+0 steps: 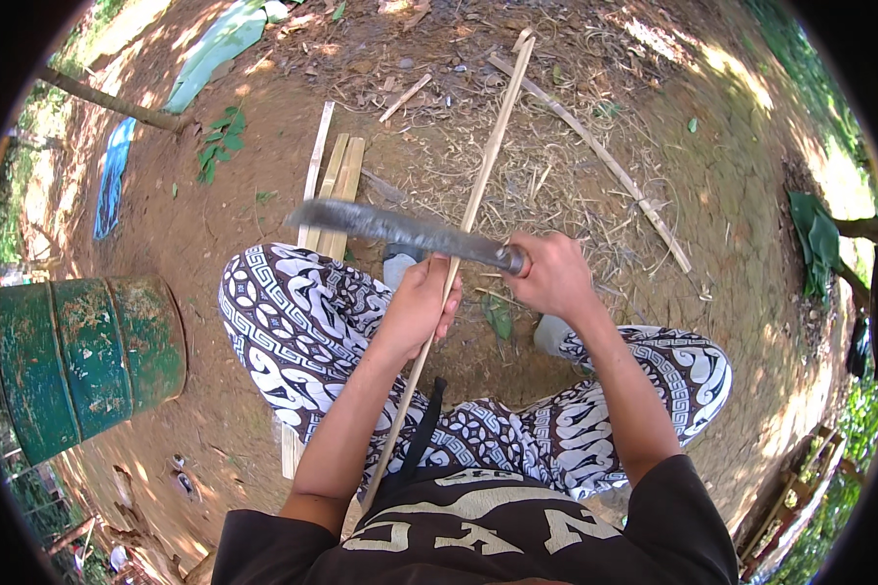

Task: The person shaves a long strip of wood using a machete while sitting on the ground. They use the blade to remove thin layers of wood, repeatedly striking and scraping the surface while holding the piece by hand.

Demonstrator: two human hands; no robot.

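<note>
My left hand (424, 302) is closed around a long, thin bamboo strip (488, 161), which slants from beside my waist up to the far ground. In my right hand (553, 276) is the handle of a machete (400, 229). Its broad dark blade points left and crosses over the strip just beyond my left fingers. Whether the edge touches the strip I cannot tell. Several split bamboo slats (341, 185) lie on the ground past my left knee, partly hidden by the blade and my patterned trousers.
A rusty green metal drum (88, 356) lies at the left. Thin shavings (576, 205) litter the dirt ahead, with a bamboo stick (605, 156) across them. A blue plastic piece (114, 180) and a leafy sprig (221, 143) are at far left. A sheath-like dark strap (424, 424) rests by my lap.
</note>
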